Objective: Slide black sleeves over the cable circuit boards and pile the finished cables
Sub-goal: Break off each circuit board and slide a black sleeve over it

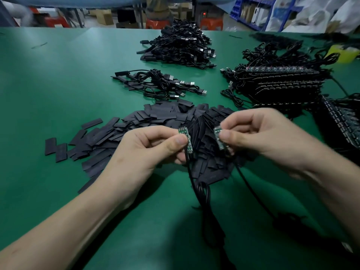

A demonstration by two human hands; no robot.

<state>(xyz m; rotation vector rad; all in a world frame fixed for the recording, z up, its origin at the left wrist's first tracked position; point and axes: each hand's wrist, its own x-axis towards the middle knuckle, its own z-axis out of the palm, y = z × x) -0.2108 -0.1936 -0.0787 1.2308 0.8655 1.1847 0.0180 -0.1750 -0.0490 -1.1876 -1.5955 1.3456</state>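
my left hand (155,147) pinches bare circuit board (186,140); right hand (259,133) pinches second board (220,138), slightly blurred. boards light, stiff; grip edges. sleeves (155,115) heaped beyond, probably slippery.

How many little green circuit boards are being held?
2. One small green circuit board is pinched by the left hand, the other board by the right hand; more may hide in the black stacks at right.

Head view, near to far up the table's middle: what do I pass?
First the left hand and right hand, each pinching a circuit board → heap of black sleeves → small cable pile → tall cable pile.
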